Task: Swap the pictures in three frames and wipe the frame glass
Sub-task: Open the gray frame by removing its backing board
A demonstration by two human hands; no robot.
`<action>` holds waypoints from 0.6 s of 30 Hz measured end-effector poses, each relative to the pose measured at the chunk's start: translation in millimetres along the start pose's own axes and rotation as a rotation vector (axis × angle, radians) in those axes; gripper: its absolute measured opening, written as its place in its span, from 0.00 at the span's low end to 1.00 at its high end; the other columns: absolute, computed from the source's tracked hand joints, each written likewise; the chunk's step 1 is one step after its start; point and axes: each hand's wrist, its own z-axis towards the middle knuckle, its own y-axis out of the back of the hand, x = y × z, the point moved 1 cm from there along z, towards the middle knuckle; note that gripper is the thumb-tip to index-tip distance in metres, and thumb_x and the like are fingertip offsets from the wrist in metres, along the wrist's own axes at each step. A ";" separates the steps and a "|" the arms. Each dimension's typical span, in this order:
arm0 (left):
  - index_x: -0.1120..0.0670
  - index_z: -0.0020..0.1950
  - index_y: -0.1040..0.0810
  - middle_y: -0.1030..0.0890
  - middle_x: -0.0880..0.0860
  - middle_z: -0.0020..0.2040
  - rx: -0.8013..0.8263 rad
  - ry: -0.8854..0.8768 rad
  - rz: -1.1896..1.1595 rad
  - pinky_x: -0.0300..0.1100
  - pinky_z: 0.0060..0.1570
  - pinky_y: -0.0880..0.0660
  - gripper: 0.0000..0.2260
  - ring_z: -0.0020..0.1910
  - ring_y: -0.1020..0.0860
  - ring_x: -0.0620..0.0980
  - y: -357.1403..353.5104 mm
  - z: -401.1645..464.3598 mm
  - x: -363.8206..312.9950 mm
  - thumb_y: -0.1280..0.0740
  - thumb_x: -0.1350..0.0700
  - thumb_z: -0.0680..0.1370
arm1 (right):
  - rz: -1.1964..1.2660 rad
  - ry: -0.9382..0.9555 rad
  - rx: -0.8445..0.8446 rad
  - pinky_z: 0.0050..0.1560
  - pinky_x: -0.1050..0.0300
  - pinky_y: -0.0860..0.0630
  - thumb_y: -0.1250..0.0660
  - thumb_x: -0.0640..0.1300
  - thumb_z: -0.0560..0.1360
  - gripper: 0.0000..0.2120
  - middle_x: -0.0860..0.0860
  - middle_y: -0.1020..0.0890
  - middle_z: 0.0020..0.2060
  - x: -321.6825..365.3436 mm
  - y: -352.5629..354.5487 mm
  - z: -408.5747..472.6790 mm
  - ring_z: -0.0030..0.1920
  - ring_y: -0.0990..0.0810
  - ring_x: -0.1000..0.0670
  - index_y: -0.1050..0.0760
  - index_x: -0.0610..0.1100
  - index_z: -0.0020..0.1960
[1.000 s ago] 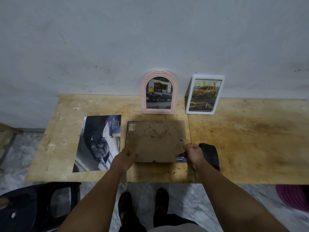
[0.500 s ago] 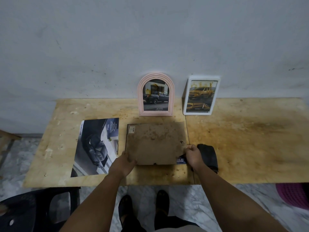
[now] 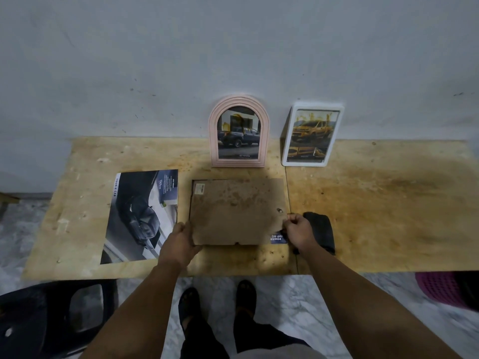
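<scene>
A frame lies face down in the middle of the wooden table (image 3: 388, 203), its brown backing board (image 3: 233, 211) up. My left hand (image 3: 181, 242) grips the board's near left corner. My right hand (image 3: 298, 231) pinches its right edge near the bottom. A blue corner of a picture (image 3: 277, 239) sticks out under the board by my right hand. A loose dark car picture (image 3: 141, 216) lies flat to the left. A pink arched frame (image 3: 239, 130) and a white frame (image 3: 312, 136) with a yellow truck lean against the wall.
A dark folded cloth (image 3: 321, 233) lies just right of my right hand. A black plastic chair (image 3: 51, 322) stands at the lower left, a pink basket (image 3: 440, 288) under the table's right side. My feet are below the table's front edge.
My right hand has shifted slightly up the board's right edge. My left hand has stayed at the near left corner. The camera has tilted a little.
</scene>
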 end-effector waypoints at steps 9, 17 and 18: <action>0.52 0.77 0.30 0.30 0.54 0.72 -0.042 -0.008 0.000 0.48 0.56 0.23 0.30 0.61 0.21 0.57 1.9 -2.2 1.3 0.26 0.49 0.76 | 0.008 -0.042 -0.037 0.38 0.53 0.29 0.40 0.39 0.83 0.06 0.44 0.21 0.45 10.0 12.8 -4.1 0.42 0.24 0.47 0.27 0.37 0.55; 0.54 0.64 0.24 0.27 0.56 0.65 0.016 -0.038 0.101 0.51 0.56 0.21 0.22 0.56 0.21 0.57 5.7 8.1 1.6 0.24 0.46 0.74 | 0.305 -0.017 -0.110 0.28 0.60 0.24 0.42 0.35 0.84 0.14 0.44 0.16 0.46 13.9 9.0 -29.4 0.33 0.21 0.50 0.24 0.41 0.66; 0.54 0.61 0.23 0.27 0.56 0.64 0.026 -0.037 0.118 0.51 0.55 0.20 0.21 0.55 0.21 0.57 7.1 9.8 0.8 0.24 0.46 0.73 | 0.345 -0.024 -0.104 0.27 0.59 0.23 0.42 0.34 0.84 0.16 0.42 0.16 0.50 12.4 8.2 -30.9 0.31 0.20 0.51 0.26 0.44 0.69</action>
